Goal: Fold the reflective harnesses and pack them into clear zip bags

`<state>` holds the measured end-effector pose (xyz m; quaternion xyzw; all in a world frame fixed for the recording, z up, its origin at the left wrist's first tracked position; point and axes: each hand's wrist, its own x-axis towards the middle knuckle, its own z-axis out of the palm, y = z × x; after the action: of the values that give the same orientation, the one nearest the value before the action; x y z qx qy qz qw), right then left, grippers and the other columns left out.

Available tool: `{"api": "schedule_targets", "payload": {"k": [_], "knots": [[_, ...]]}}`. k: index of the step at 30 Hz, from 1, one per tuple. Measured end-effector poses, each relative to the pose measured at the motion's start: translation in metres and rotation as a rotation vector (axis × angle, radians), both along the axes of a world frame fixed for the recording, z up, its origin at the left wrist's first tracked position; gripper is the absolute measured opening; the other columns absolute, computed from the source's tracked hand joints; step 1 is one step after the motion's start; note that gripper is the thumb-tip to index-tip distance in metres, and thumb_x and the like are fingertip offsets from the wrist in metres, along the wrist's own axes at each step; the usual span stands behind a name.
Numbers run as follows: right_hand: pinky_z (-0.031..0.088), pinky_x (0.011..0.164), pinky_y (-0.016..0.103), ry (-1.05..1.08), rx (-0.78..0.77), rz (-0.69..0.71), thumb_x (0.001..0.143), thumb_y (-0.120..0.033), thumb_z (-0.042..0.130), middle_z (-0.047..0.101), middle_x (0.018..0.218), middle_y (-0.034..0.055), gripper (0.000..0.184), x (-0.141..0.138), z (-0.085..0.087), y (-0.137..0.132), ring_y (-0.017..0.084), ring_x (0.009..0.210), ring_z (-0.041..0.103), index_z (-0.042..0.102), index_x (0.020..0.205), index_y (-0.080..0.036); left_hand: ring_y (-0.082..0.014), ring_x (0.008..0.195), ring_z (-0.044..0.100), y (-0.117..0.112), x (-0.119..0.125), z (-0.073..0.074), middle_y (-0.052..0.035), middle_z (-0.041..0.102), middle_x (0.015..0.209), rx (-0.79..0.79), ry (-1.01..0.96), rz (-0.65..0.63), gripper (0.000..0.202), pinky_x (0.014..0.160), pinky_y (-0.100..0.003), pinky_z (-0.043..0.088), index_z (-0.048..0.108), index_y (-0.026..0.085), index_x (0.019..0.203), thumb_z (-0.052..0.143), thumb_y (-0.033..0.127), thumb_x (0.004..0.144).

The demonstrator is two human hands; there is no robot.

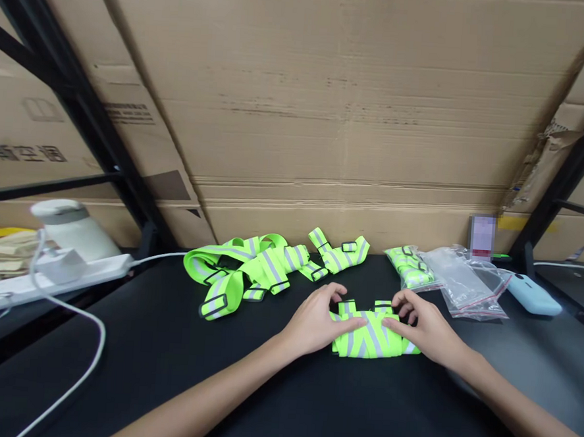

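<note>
A neon-green reflective belt vest with silver stripes lies folded into a flat bundle on the black table. At its left end is my left hand, thumb pressed on top and fingers curled round the far edge. My right hand grips the right end the same way, the two thumbs a little apart. Two strap ends with black buckles stick out along the bundle's far edge. Behind it to the left, a loose heap of the same green straps rests against the cardboard, with a smaller folded piece beside it.
Right of centre at the back lie a bagged green vest, clear zip bags and a light blue device. At left are a white power strip, a white bottle and a cable. Cardboard walls the back.
</note>
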<state>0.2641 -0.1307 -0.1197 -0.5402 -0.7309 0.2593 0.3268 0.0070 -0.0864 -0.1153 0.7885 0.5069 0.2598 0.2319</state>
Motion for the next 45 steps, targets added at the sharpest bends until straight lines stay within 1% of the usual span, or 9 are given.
{"api": "schedule_targets", "payload": {"k": [4,7,13,18,22,29,37,40,45], "knots": [[0.041,0.057,0.026,-0.084,-0.177,0.082,0.085,-0.051,0.071,0.060,0.077,-0.0001,0.052,0.004,0.005,0.025,0.014,0.065,0.055,0.062,0.123,-0.015,-0.0227,0.074,0.063,0.012,-0.002,0.005,-0.0033,0.065,0.081,-0.126,0.128,-0.011,0.063,0.060,-0.028,0.040,0.066,0.017,0.089,0.071,0.077,0.067],[0.035,0.053,0.025,-0.129,-0.222,0.141,0.082,-0.053,0.074,0.058,0.071,-0.0012,0.046,0.007,0.008,0.038,0.012,0.061,0.050,0.070,0.109,-0.016,-0.0194,0.070,0.058,0.014,-0.001,0.007,-0.0006,0.061,0.075,-0.109,0.113,-0.081,0.058,0.057,-0.026,0.035,0.062,0.018,0.082,0.068,0.075,0.072],[0.041,0.056,0.022,0.033,-0.139,0.182,0.083,-0.043,0.075,0.061,0.084,0.0015,0.031,0.002,0.004,0.031,0.013,0.071,0.056,0.066,0.097,-0.017,-0.0151,0.071,0.054,0.009,-0.002,0.002,0.0021,0.058,0.077,0.090,-0.025,-0.260,0.038,0.064,-0.025,0.040,0.057,0.019,0.083,0.068,0.056,0.086],[0.049,0.061,0.025,0.143,-0.142,0.143,0.080,-0.045,0.077,0.061,0.100,0.0059,0.066,-0.001,-0.005,0.026,0.014,0.073,0.056,0.058,0.136,-0.017,-0.0154,0.076,0.057,0.008,-0.004,-0.004,0.0002,0.062,0.083,0.158,-0.095,-0.310,0.030,0.068,-0.026,0.045,0.062,0.020,0.092,0.071,0.047,0.088],[0.049,0.063,0.027,0.104,-0.087,0.192,0.083,-0.045,0.074,0.063,0.107,0.0077,0.045,-0.002,-0.002,0.025,0.012,0.069,0.054,0.072,0.120,-0.019,-0.0167,0.080,0.063,0.007,-0.006,-0.003,-0.0030,0.067,0.089,0.183,-0.131,-0.348,0.024,0.073,-0.027,0.049,0.069,0.019,0.095,0.069,0.043,0.091],[0.048,0.062,0.027,0.124,-0.048,0.230,0.085,-0.040,0.073,0.066,0.102,0.0064,0.029,-0.004,0.005,0.018,0.013,0.069,0.055,0.077,0.106,-0.021,-0.0229,0.088,0.068,0.000,-0.014,0.015,-0.0110,0.067,0.104,0.321,-0.009,-0.609,0.059,0.078,-0.033,0.057,0.068,0.016,0.112,0.078,0.061,0.075],[0.052,0.071,0.031,-0.096,0.052,0.182,0.090,-0.036,0.070,0.073,0.102,0.0055,0.026,-0.005,0.021,0.012,0.017,0.076,0.064,0.076,0.111,-0.022,-0.0253,0.096,0.069,-0.003,-0.012,0.006,-0.0132,0.067,0.106,0.358,0.033,-0.592,0.062,0.085,-0.036,0.059,0.067,0.013,0.122,0.080,0.052,0.076],[0.053,0.088,0.037,-0.204,0.116,0.206,0.091,-0.045,0.068,0.070,0.109,0.0085,0.040,-0.012,0.030,0.002,0.023,0.098,0.066,0.070,0.123,-0.022,-0.0251,0.096,0.069,-0.005,-0.007,0.004,-0.0131,0.066,0.107,0.323,0.020,-0.565,0.061,0.087,-0.037,0.059,0.068,0.012,0.123,0.080,0.051,0.077],[0.052,0.094,0.049,-0.460,0.187,0.282,0.053,-0.063,0.091,0.062,0.117,0.0147,0.107,-0.022,0.026,-0.008,0.035,0.108,0.061,0.055,0.142,-0.017,-0.0222,0.090,0.066,-0.006,-0.001,0.003,-0.0104,0.061,0.104,0.273,-0.028,-0.527,0.060,0.079,-0.033,0.058,0.071,0.015,0.120,0.082,0.053,0.075]]}}
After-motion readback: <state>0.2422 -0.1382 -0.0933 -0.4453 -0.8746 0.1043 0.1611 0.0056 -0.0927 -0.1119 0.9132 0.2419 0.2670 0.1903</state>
